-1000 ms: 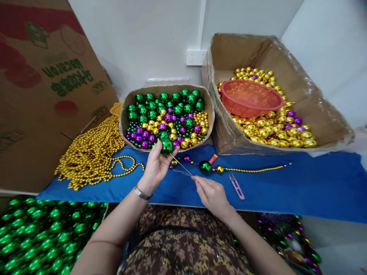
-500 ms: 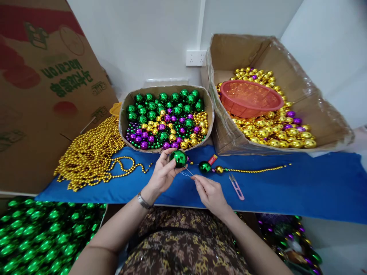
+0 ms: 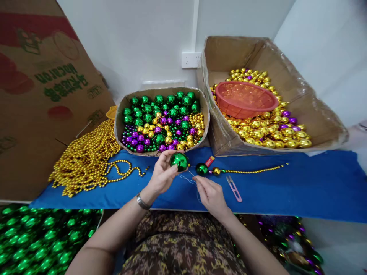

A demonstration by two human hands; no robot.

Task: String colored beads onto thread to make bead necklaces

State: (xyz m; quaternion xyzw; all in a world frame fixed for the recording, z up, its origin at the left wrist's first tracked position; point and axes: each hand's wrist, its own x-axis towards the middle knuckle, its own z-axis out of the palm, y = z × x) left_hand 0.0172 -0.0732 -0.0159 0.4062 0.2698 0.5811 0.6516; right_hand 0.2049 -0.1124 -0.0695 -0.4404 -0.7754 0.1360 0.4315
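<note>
My left hand (image 3: 163, 173) is closed around a large shiny green ball bead (image 3: 179, 162), held just in front of the bead box. In a pinch, my right hand (image 3: 210, 193) grips a thin needle (image 3: 190, 173) that slants up to the right side of the bead. Pale thread (image 3: 187, 178) loops loosely below it. Right of the held bead, a partly strung strand lies on the blue cloth, with a green ball (image 3: 201, 169), a gold ball (image 3: 216, 171) and a row of small gold beads (image 3: 252, 171). Pink thread snips (image 3: 234, 189) rest beside my right hand.
A box (image 3: 207, 126) of green, purple and gold beads stands behind my hands. To its right, a larger carton (image 3: 329, 114) holds gold beads and a red basket (image 3: 246, 110). Gold bead chains (image 3: 83, 160) are heaped at left. A red packet (image 3: 210, 161) lies behind the strand.
The view has shifted slightly. My hands keep hold of the green bead and the needle, and the thread loop hangs wider below them.
</note>
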